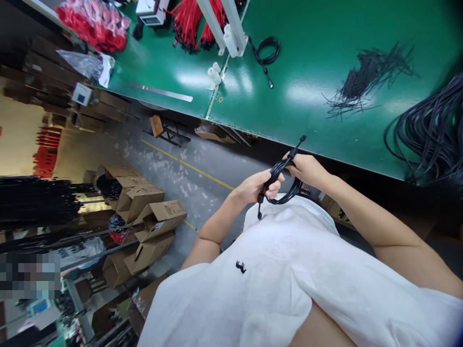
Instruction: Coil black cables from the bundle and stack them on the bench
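Observation:
A coiled black cable [283,183] is held between both hands in front of my white shirt, just off the edge of the green table [318,86]. My left hand [255,187] grips the lower side of the coil, with one plug end dangling below it. My right hand [306,168] pinches the upper side, and the other plug end sticks up past its fingers.
On the table lie a heap of black ties [365,77], a mass of black cables [432,132] at the right edge, another coiled cable [266,50], white rolls [214,74] and red cable bundles [94,25]. Open cardboard boxes [150,226] stand on the floor to the left.

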A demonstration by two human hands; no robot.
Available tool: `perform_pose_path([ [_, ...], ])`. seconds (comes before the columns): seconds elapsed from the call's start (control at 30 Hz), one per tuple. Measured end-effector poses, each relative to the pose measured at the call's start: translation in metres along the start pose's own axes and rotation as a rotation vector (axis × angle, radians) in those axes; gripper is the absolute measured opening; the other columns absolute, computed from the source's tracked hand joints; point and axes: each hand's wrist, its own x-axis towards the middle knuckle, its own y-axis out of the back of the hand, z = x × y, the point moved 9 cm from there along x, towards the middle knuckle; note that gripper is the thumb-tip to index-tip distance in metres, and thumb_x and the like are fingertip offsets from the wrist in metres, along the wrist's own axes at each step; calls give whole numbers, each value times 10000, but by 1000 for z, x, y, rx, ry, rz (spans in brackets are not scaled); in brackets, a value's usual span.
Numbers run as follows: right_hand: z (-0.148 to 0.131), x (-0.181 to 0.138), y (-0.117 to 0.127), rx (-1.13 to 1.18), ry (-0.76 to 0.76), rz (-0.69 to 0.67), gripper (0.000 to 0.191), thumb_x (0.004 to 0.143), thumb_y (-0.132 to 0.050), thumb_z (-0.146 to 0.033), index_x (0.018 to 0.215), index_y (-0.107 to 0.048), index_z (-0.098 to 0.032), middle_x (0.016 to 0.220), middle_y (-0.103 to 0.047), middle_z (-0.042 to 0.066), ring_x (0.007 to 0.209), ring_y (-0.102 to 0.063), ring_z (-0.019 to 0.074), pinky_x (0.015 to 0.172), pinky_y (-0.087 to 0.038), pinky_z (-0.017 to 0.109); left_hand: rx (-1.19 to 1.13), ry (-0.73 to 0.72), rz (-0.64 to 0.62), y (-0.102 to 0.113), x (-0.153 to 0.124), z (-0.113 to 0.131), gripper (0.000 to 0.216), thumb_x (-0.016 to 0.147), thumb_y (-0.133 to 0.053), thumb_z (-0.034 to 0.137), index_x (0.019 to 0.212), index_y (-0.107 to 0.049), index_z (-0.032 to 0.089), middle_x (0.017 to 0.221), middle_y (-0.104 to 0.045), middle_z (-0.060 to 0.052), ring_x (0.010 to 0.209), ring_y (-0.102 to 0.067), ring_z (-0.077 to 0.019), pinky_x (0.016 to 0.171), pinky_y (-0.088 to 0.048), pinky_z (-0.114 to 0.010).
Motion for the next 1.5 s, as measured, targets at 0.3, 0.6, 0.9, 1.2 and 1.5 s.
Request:
perform_pose_path([
  [0.3, -73, -45, 3, -217, 110, 51, 422, 954, -554, -370, 1337, -587, -196, 1224, -657, 150, 1154, -595, 309, 1047, -403, 483, 490, 61, 0, 40, -7, -18, 370, 893, -593, 523, 832, -509, 168, 599, -367, 69, 499, -263, -53, 463, -235, -182],
  [0.6, -43, -52, -97, -70, -66, -259, 417, 1024, -401, -433, 1233, -609, -139, 958, -689, 149, 810, -640, 257, 703, -444, 341, 644, 177, -216, 57, -5, -43, 513, 867, -514, 684, 833, -550, 173, 699, -514, 6, 580, -401, -106, 560, -343, -256],
  [0.9, 119, -20, -5, 150, -164, -166, 320, 955, -526, -434, 982, -743, -200, 1002, -705, 55, 928, -628, 172, 857, -485, 268, 1196, 217, 43, 41, 13, -48, 258, 920, -474, 430, 745, -497, 241, 696, -554, -4, 676, -495, -193, 674, -343, -291],
  [1.2, 364, 9, 133, -443, -625, 91, 408, 940, -375, -183, 1212, -662, -81, 1284, -571, 220, 1056, -527, 291, 872, -411, 387, 780, 162, 590, 36, 27, -53, 396, 910, -456, 581, 902, -545, 196, 671, -491, 32, 621, -429, -137, 608, -332, -264],
  [1.5, 378, 9, 116, -584, -442, -91, 363, 986, -370, -245, 1202, -614, -86, 1226, -566, 218, 1050, -485, 275, 858, -342, 373, 519, 34, 667, 24, 53, -38, 416, 938, -455, 593, 929, -513, 181, 625, -390, 79, 519, -298, -73, 525, -236, -231],
])
